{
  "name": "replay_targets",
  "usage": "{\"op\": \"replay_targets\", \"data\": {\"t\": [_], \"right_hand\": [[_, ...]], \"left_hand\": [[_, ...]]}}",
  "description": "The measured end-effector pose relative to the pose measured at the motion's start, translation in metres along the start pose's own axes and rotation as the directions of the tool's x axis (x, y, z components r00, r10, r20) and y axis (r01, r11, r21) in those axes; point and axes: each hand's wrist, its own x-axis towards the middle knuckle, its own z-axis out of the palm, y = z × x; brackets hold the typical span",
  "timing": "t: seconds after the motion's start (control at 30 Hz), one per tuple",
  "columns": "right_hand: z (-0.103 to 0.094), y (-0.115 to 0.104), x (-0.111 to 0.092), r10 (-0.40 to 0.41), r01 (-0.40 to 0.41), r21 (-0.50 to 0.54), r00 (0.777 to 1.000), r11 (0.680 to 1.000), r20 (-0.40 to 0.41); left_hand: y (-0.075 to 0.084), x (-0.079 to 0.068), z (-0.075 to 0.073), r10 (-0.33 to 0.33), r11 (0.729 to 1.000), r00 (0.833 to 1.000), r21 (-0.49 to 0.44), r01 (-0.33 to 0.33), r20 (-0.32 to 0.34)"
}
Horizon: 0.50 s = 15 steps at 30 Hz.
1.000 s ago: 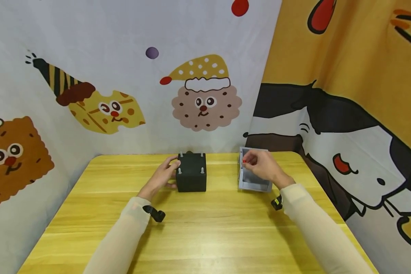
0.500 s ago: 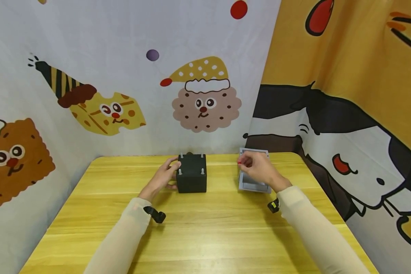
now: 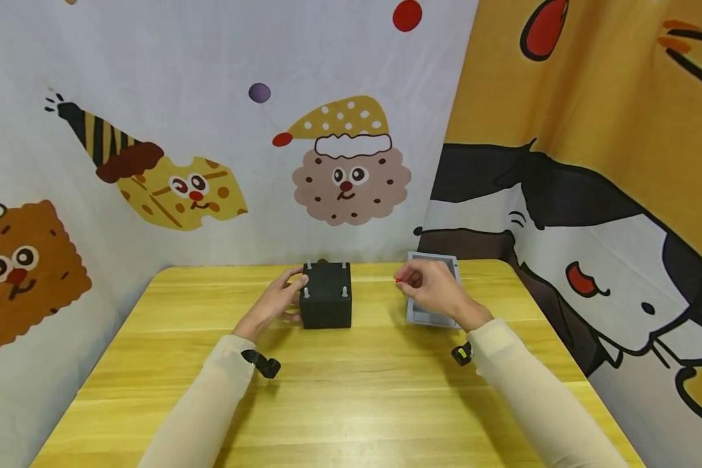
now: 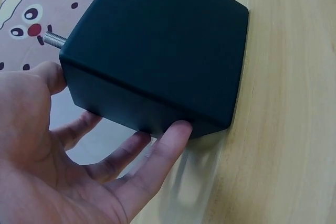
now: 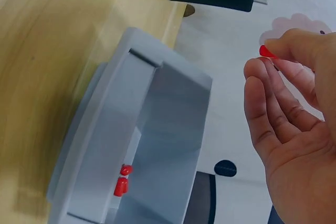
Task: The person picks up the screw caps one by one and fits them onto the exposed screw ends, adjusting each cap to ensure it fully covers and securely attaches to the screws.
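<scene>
A black box (image 3: 326, 305) stands on the table with upright threaded metal studs (image 3: 345, 292) at its top corners. My left hand (image 3: 275, 302) rests against its left side, fingers nearly straight and thumb at the top edge. In the left wrist view the fingertips (image 4: 178, 129) touch the side face. My right hand (image 3: 435, 289) pinches a small red cap (image 5: 266, 52) between thumb and index finger. It is just left of a grey open tray (image 3: 429, 318), above the table. Inside the tray, the right wrist view shows several more red caps (image 5: 121, 186).
The wooden table (image 3: 351, 403) ends at a patterned cloth backdrop (image 3: 210, 240) behind the box and tray. Bare tabletop lies between the box and the tray. Each wrist wears a small black camera (image 3: 261, 363).
My right hand has moved left, carrying the red cap from over the tray to beyond its left rim. The left hand and black box have stayed in place.
</scene>
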Motion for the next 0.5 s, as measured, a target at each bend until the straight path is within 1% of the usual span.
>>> {"op": "replay_targets", "data": {"t": [0.17, 0.3, 0.5], "right_hand": [[0.003, -0.005, 0.002, -0.010, 0.010, 0.007, 1.000, 1.000, 0.020], [0.005, -0.010, 0.004, -0.030, 0.030, 0.007, 0.999, 1.000, 0.030], [0.008, -0.012, 0.006, -0.037, 0.037, 0.021, 0.999, 0.999, 0.024]], "left_hand": [[-0.001, 0.000, 0.000, -0.001, 1.000, 1.000, -0.003, 0.001, 0.007], [-0.002, -0.001, 0.000, -0.004, 1.000, 1.000, -0.001, 0.004, -0.012], [0.000, 0.000, 0.001, 0.013, 1.000, 1.000, 0.010, -0.013, -0.014]]}}
